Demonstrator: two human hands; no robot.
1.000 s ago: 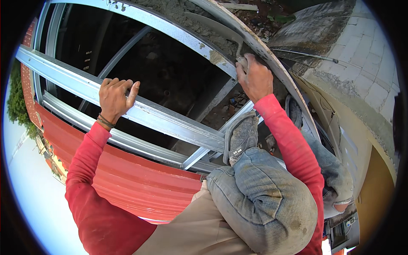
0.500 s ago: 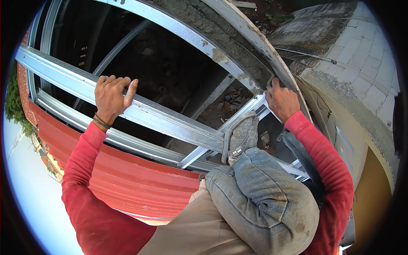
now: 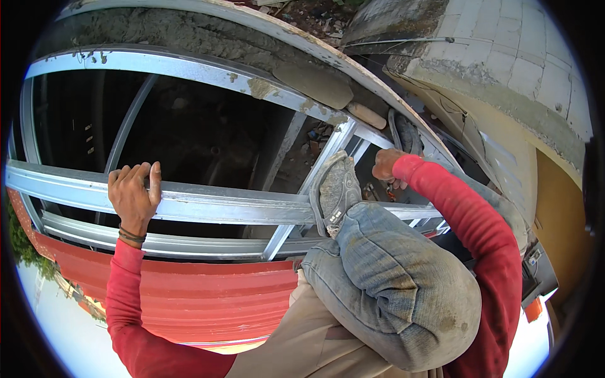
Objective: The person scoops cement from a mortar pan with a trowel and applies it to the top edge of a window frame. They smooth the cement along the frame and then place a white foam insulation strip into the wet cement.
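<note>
My left hand [image 3: 133, 194] is wrapped over a silver metal beam [image 3: 239, 205], its thumb lying along the top. My right hand [image 3: 387, 167] hangs over an opening in the metal frame, fingers bent inward. Whatever those fingers may hold is hidden. Just beyond it, a trowel lies by the frame's outer rail, with a grey blade [image 3: 318, 86] and a worn wooden handle [image 3: 367, 116]. One of my shoes [image 3: 337, 192], caked with grey dust, rests across the beam. The other shoe [image 3: 406, 133] stands near the outer wall.
Dark open gaps [image 3: 195, 135] drop away between the frame members. Wet-looking mortar [image 3: 189, 38] lines the strip inside a curved wall edge [image 3: 328, 50]. Red corrugated roofing [image 3: 201, 296] slopes off on the near left. A pale block wall [image 3: 523, 57] rises at the far right.
My right hand has moved from beside the wall edge back toward my knee. The trowel now shows near where it was. My left hand keeps its hold on the beam while the view has turned.
</note>
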